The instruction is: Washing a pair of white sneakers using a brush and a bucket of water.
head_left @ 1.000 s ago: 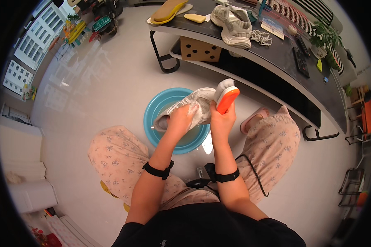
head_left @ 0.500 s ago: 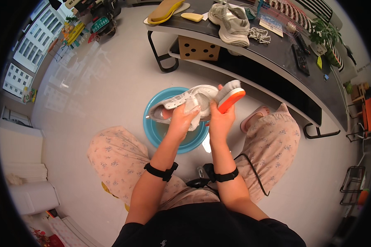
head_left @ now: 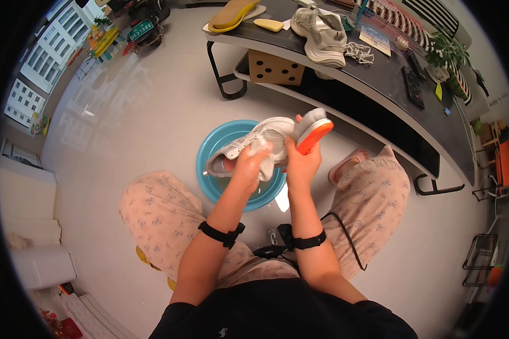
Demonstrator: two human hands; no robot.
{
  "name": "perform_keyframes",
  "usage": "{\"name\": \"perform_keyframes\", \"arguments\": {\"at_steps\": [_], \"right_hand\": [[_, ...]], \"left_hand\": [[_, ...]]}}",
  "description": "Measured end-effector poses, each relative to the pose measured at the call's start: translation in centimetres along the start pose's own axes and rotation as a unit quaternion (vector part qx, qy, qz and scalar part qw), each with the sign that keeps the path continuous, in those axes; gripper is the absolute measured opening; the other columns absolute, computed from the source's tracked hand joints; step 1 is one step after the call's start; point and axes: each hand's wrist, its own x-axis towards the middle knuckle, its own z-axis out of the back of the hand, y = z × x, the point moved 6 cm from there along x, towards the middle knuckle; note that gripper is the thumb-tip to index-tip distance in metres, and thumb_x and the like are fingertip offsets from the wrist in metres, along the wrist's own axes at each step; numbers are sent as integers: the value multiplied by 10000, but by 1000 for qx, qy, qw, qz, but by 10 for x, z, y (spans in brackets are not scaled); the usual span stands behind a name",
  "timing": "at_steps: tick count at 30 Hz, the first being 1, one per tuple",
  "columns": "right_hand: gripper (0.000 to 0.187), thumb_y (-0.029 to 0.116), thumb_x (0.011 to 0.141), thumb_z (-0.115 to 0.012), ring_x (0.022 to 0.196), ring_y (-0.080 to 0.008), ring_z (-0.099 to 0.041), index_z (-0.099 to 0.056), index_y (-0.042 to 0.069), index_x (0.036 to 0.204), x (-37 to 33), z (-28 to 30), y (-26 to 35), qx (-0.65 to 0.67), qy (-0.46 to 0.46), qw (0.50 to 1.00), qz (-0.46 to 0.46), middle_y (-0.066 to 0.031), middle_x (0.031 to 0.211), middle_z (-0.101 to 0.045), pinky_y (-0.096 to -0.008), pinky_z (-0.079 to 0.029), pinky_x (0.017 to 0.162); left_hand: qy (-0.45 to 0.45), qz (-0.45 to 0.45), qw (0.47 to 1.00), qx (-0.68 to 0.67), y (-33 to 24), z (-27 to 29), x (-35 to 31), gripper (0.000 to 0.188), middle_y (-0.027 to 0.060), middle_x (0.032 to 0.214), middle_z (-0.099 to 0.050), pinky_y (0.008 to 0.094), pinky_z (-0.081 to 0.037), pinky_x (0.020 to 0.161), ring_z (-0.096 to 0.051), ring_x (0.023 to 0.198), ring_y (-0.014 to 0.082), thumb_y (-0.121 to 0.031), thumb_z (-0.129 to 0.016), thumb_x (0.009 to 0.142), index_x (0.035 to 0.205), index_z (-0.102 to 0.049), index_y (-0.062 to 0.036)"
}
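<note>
In the frame's centre there are two hands (head_left: 249, 169) (head_left: 303, 165), one brush (head_left: 315, 137) and one basin (head_left: 206, 146). Of sneakers (head_left: 274, 138) (head_left: 322, 45) I count two: one in the centre, one at the upper middle. Lower down there are two black wristbands (head_left: 215, 232) (head_left: 310, 243). On one worktop (head_left: 379, 70), in the upper part, lie one bundle of laces (head_left: 358, 53) and one yellow block (head_left: 268, 25). One spotted box (head_left: 276, 69) is at upper middle.

**Sneaker (head_left: 276, 134) and brush (head_left: 315, 137) held side by side**

The white-and-grey mesh sneaker is held aslant above the blue basin (head_left: 205, 148), its heel set near the left rim, its toe carried past the upper-right rim. Just beside the toe, the orange-backed brush is held tilted, pale bristles turned up and leftward.
</note>
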Motion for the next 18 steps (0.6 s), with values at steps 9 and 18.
{"name": "perform_keyframes", "arguments": {"at_steps": [9,18], "right_hand": [[397,-17,775,-583,1011,-145,-521,-495,-13,1162,-7,-13,3,77,85,993,-21,-77,1111,-558,-266,-398,875],[434,-6,782,-572,1055,-173,-519,-441,-42,1193,5,-4,-1,84,88,992,-37,-106,1221,-518,-283,-402,898]], "left_hand": [[-2,-22,1000,14,-17,-8,-4,323,95,975,-601,265,-483,718,-590,843,157,-24,-651,762,1053,-532,49],[72,7,996,-51,-13,-12,-7,294,101,996,-592,282,-474,766,-583,885,169,-22,-594,797,1074,-523,50]]}}
